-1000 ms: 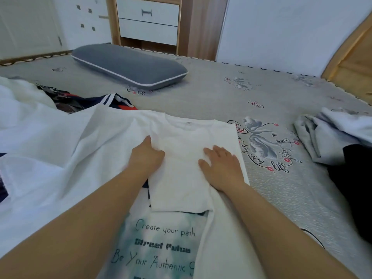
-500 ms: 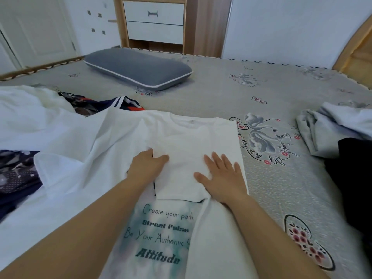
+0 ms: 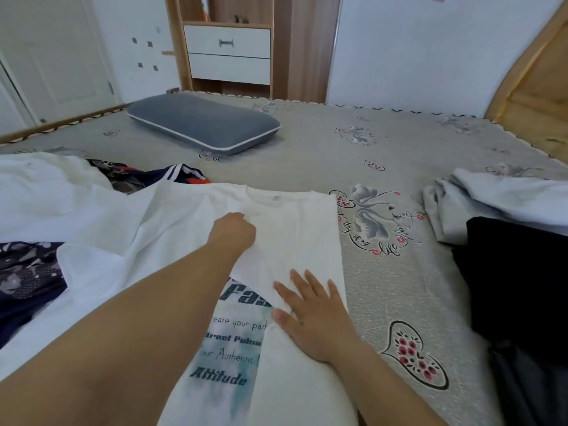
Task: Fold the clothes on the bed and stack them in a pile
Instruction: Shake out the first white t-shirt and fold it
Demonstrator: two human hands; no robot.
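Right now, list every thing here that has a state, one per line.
white printed T-shirt: partly folded, right side turned over the print
left hand: grip on the folded flap's edge
right hand: flat, pressing the folded side
pillow: lying flat on the bed
grey garment: crumpled, unfolded
black garment: unfolded heap
upper drawer: closed

Left arm stretched forward, left hand [image 3: 232, 233] curled, fabric pinched in its fingers, right hand [image 3: 310, 315] laid flat, palm down, fingers spread and straight
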